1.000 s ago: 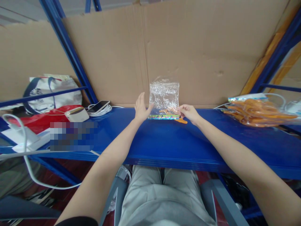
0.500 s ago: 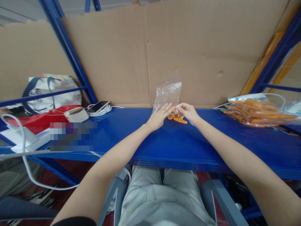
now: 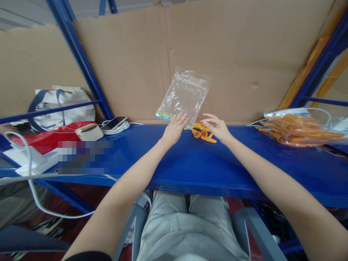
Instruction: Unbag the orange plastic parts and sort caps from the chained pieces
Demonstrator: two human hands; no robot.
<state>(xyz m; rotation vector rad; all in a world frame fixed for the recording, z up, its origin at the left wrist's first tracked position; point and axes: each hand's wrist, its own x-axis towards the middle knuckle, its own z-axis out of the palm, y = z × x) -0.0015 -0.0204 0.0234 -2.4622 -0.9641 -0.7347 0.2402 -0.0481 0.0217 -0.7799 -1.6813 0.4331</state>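
My left hand (image 3: 175,127) holds a clear plastic bag (image 3: 187,92) by its lower edge, which carries a colourful strip. The fingers lie over the bag's front, and the thumb is hidden. The bag looks flat and stands up in front of the cardboard. Just right of that hand, several orange plastic spring clamps (image 3: 205,135) lie in a small pile on the blue shelf (image 3: 190,163). Above the right side of the pile hovers my right hand (image 3: 216,127), open, its fingers apart with nothing between them.
At the right lies a filled bag of orange clamps (image 3: 296,130) beside a white cable. A phone (image 3: 114,123) rests on a coiled cable at the left, near a beige box-like object (image 3: 89,132), red plastic (image 3: 62,132) and a white tote bag (image 3: 62,107). Cardboard (image 3: 239,65) walls the back.
The plastic bag has come up and left with my left hand, spreading out and showing its coloured strip. My right hand has opened and drawn slightly away, uncovering more of the orange clamps.
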